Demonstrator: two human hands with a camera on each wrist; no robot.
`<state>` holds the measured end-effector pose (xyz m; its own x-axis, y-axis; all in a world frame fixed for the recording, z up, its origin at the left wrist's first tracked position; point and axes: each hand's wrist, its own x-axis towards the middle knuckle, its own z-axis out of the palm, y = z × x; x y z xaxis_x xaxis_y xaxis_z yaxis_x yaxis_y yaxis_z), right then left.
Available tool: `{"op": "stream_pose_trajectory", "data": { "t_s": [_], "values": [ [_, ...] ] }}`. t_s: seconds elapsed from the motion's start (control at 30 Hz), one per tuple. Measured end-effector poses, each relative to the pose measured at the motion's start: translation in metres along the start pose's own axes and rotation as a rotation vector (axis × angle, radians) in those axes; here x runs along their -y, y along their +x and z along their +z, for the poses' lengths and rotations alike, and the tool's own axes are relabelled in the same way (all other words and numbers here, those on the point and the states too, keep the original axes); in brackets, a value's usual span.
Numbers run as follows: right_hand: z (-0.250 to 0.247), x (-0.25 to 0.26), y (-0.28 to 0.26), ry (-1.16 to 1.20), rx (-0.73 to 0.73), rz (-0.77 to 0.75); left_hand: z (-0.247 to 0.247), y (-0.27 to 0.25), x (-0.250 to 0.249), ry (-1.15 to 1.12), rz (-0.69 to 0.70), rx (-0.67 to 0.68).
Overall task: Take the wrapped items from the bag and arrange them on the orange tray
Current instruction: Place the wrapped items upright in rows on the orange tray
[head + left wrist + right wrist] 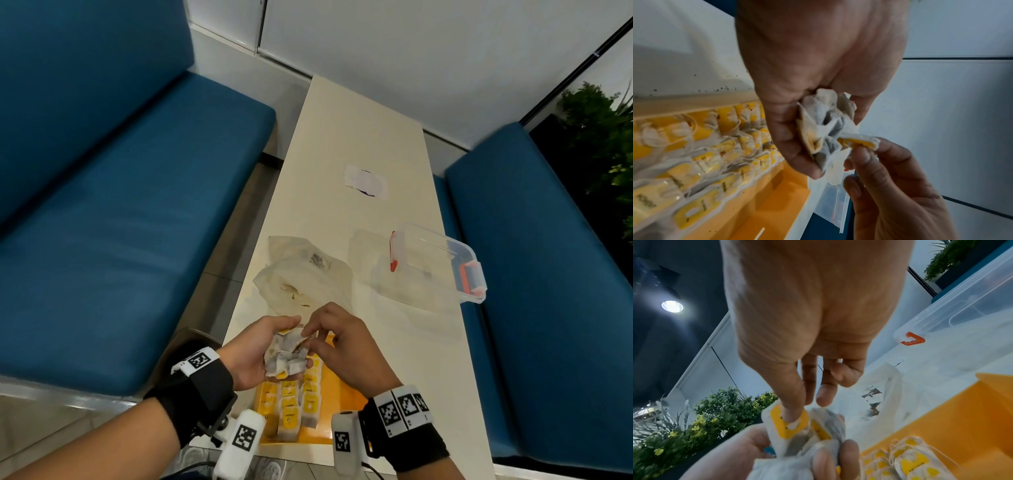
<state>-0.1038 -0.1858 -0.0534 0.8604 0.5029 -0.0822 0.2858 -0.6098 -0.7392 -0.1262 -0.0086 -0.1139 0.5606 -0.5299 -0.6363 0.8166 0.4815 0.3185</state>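
My left hand (260,349) holds a crumpled bunch of wrapped items (286,354), white sachets with yellow tags, above the orange tray (342,404). In the left wrist view the bunch (824,129) sits in the curled fingers. My right hand (339,337) pinches the yellow tag of one sachet (789,421) at the top of the bunch; the same tag (857,142) shows between thumb and forefinger. Several sachets (294,404) lie in rows on the tray's left half. The crumpled clear bag (305,274) lies on the table just beyond the hands.
A clear plastic box with orange clips (435,260) stands to the right of the bag, near the table's right edge. A white label (364,181) lies farther up the table (394,342). Blue benches (120,222) flank both sides. The tray's right half (941,426) is bare.
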Motion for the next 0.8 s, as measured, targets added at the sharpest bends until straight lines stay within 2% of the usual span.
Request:
{"op": "stream_pose_trajectory", "data": {
  "t_s": [0.13,0.27,0.33,0.4,0.6,0.8],
  "values": [
    [-0.007,0.004,-0.001,0.029,-0.026,-0.001,-0.003,0.001,-0.001,-0.003,0.006,-0.027],
    [-0.024,0.011,-0.003,0.107,-0.135,0.001,-0.007,0.003,-0.002,-0.010,0.018,-0.048],
    [-0.033,0.009,-0.004,0.250,-0.221,0.065,-0.009,0.003,-0.003,-0.017,0.032,-0.044],
    [-0.036,0.002,-0.007,0.340,-0.247,0.190,-0.010,0.002,-0.003,-0.023,0.049,-0.051],
    [-0.021,-0.025,-0.030,0.219,-0.023,0.396,-0.008,0.003,-0.002,-0.007,0.063,-0.082],
    [0.003,-0.046,-0.056,0.021,0.245,0.516,-0.006,0.003,-0.002,-0.004,0.088,-0.084]
  ]
}}
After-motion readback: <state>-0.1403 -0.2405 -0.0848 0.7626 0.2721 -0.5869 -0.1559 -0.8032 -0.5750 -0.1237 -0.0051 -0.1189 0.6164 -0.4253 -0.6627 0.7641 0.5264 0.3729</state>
